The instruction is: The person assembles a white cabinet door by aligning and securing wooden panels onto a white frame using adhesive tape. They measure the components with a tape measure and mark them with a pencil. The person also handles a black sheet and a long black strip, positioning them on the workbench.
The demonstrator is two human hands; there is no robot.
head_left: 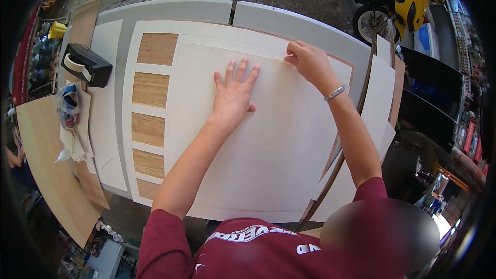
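A large white sheet (258, 139) lies flat over a white board (152, 27) with a column of rectangular openings down its left side, where brown wood shows through. My left hand (235, 90) rests palm down on the sheet, fingers spread, toward its far edge. Farther right, my right hand (309, 64) is closed in a pinch just above the sheet's far edge. A small pale bit at its fingertips is too small to make out. A bracelet (335, 93) circles my right wrist.
On the left stands a black tape dispenser (98, 67) beside a plastic bag (68, 106) of small items. Wood panels (51, 160) lie at the left edge, and white panels (380, 85) lean on the right. Beyond the grey table (170, 9) a yellow motorbike (413, 5) is parked.
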